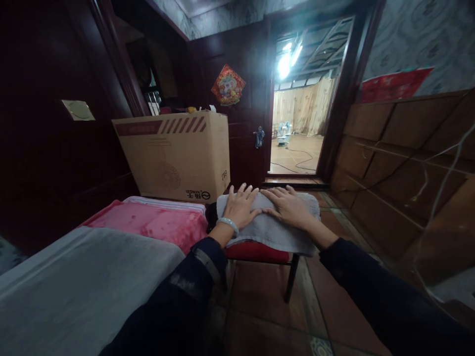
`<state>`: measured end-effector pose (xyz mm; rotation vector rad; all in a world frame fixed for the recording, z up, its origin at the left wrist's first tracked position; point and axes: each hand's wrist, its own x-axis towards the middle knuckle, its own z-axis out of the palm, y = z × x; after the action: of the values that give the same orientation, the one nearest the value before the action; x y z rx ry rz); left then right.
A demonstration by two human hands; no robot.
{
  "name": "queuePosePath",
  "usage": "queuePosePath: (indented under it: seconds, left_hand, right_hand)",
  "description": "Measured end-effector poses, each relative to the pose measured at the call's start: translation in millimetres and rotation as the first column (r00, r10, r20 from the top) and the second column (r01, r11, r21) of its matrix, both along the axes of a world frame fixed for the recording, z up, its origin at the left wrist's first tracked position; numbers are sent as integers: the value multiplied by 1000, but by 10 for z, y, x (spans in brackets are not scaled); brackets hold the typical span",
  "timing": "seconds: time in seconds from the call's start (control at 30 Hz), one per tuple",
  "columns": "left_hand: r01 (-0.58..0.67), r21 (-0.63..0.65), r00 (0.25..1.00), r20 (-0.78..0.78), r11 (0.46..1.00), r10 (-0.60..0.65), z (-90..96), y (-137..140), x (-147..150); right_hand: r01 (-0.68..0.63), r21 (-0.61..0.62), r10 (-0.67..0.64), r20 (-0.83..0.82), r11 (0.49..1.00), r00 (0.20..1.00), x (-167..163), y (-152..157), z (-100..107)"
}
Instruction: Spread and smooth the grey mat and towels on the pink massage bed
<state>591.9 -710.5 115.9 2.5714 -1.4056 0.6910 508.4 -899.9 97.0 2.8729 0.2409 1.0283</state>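
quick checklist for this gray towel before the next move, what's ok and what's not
1. Left hand on the gray towel: ok, palm down, fingers spread.
2. Right hand on the gray towel: ok, palm down too.
3. Gray towel kept within the red seat: not ok, it overhangs the near edge.
4. Pink cloth apart from the gray towel: ok, there is a gap.
5. Underside of the towel smooth: cannot tell, hidden.

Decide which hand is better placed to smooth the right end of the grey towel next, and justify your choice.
The right hand, probably: it lies open on the right half of the grey towel, nearer that end. The left hand lies toward the opposite end.
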Motion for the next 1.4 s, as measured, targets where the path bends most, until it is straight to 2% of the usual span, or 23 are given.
queuePosePath:
  seconds: [0.13, 0.43, 0.63, 0.83, 1.0, 1.23, 1.3, 1.4]
  left_hand:
    - [-6, 74, 1000, -24, 997, 8, 21, -23, 35]
    - [48, 110, 999, 8, 993, -49, 25, 58, 175]
    - [-54, 152, 998, -15, 987, 57, 32, 354, 339]
    - [-147, 158, 988, -29, 977, 153, -16, 638, 378]
    - [-159, 64, 987, -17, 985, 160, -194, 888, 260]
    - [-134, -38, 983, -134, 990, 128, -494, 1505, -53]
    - [-125, -73, 980, -167, 989, 111, -650, 1686, -198]
    - [-107, -128, 971, -228, 986, 75, -1005, 1953, -491]
  right_hand:
    - [5, 6, -5, -61, 1000, 998, 47, -50, -34]
    - [21, 3, -21, -62, 1000, 998, 13, -42, -38]
    - [-3, -13, 1, -136, 1000, 991, -21, -72, 25]
    - [-90, -121, 62, -221, 989, 973, -25, -181, 51]
    - [-148, -116, 119, -219, 982, 968, -41, -232, 48]
    - [-161, -20, 148, -293, 987, 944, -15, -253, 83]
    - [-124, -12, 116, -275, 992, 954, -6, -237, 75]
    - [-52, -35, 45, -188, 998, 981, -19, -128, 100]
